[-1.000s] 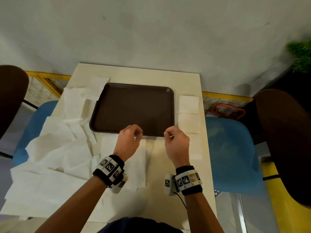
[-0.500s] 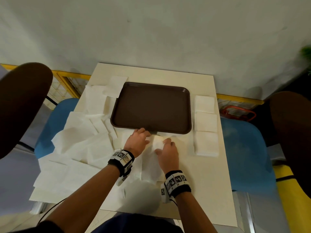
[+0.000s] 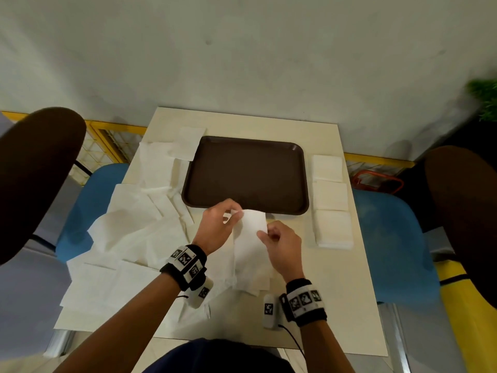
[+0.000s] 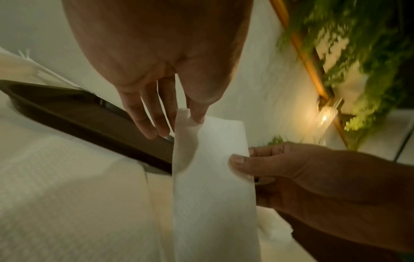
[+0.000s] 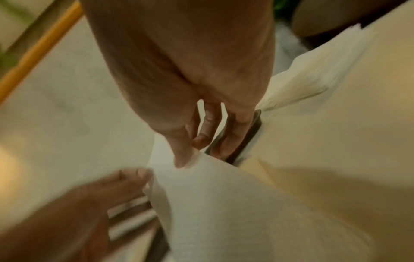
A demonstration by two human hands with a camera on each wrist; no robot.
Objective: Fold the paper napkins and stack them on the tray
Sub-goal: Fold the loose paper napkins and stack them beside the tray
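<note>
Pinching the far corners of one napkin strip (image 3: 251, 238), we are holding it lifted just short of the tray's near rim. Our left hand (image 3: 217, 227) is arching over its corner, thumb and forefinger closed on the paper; in the left wrist view the other fingers (image 4: 143, 115) are hanging straight toward the tray (image 3: 246, 172). Our right hand (image 3: 281, 244) is gripping the opposite corner, thumb on top, remaining fingers curled beneath. Both wrists are hovering above the table (image 3: 347, 292), forearms angling inward.

Below our fingertips the strip is trailing back toward us over the tabletop. Beyond them the tray is lying bare, its rim nearly touching the lifted edge. Left of the left fingers, loose unfolded napkins (image 3: 129, 232) are crowding the tabletop up to the tray's side. Right of the right fingers, three folded napkin stacks (image 3: 332, 200) are lining the table edge, with bare tabletop between.
</note>
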